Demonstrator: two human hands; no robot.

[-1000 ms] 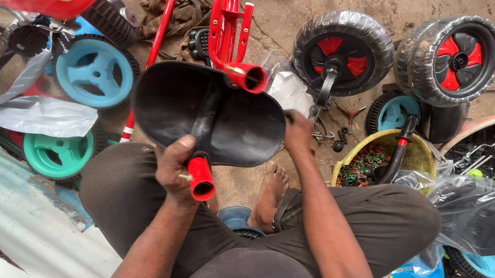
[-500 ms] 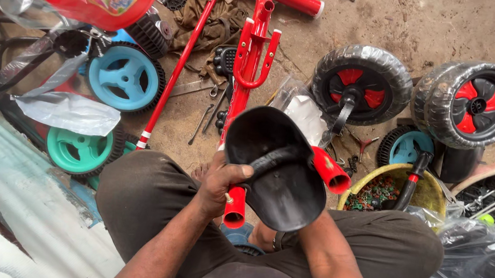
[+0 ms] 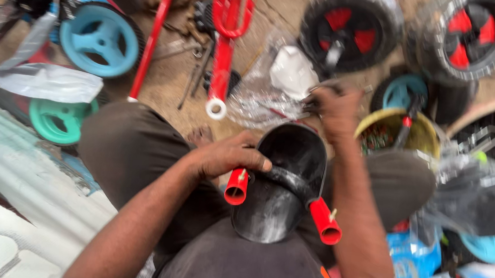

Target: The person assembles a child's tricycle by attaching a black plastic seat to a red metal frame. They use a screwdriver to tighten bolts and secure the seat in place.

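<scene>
**Kid:** What is the left hand (image 3: 228,155) doing?

**Helper:** It is wrapped around a black bar on the back of the seat (image 3: 282,186). The fingers are curled tight, right by a red tube (image 3: 236,186). The seat is a black plastic shell. It rests on the person's lap, between the knees.

**Kid:** And the right hand (image 3: 335,110)?

**Helper:** It reaches out past the seat, toward a clear bag (image 3: 266,93) on the ground. It looks like it is pinching something small and dark, but the picture is blurry there. I cannot tell what it is.

**Kid:** What else is around?

**Helper:** A red frame (image 3: 225,43) lies on the dirt in front. There are two black wheels with red middles (image 3: 350,29) and a blue wheel (image 3: 99,39) off to the left. A yellow bowl (image 3: 398,130) full of little parts sits just beside the right arm.

**Kid:** What could go wrong?

**Helper:** I think the seat could slip. Only one hand holds it, and it leans on the lap. If the person stretches too far, it may tip and roll off. The right arm is close to the bowl too, so a bump could spill the small parts into the dirt. And the tiny thing in the fingers could drop and get lost in all that mess.
</scene>
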